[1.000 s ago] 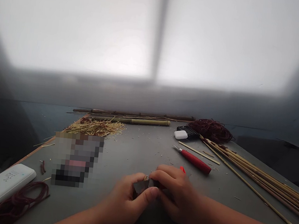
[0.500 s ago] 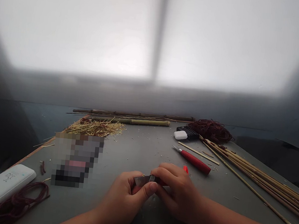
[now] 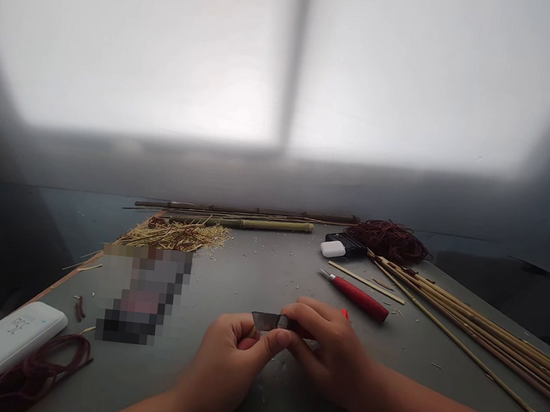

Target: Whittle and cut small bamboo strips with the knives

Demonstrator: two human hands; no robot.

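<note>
My right hand [image 3: 325, 336] is wrapped round a knife [image 3: 265, 321] with a short, broad metal blade pointing left. A bit of red from its handle shows behind my fingers. My left hand [image 3: 232, 355] is closed right beside the blade, its thumb reaching across to the knife's front end. Below the blade a tiny pale yellowish tip peeks out between the left fingers; what it belongs to is hidden. Beyond my right hand lies a slim carving knife [image 3: 358, 298] with a red handle, near a flat pale bamboo strip [image 3: 368, 282].
Thin bamboo sticks [image 3: 464, 324] lie along the right. A dark red cord bundle [image 3: 389, 240] and white case [image 3: 333, 249] sit behind. Shavings [image 3: 183, 234], bamboo stalks [image 3: 273, 225] and a pixelated patch [image 3: 147, 297] lie left and back; a white power bank [image 3: 10, 342] is front left.
The knife has turned slightly and its blade now shows more above my left fingers. My right hand has shifted a little to the right; both hands stay together.
</note>
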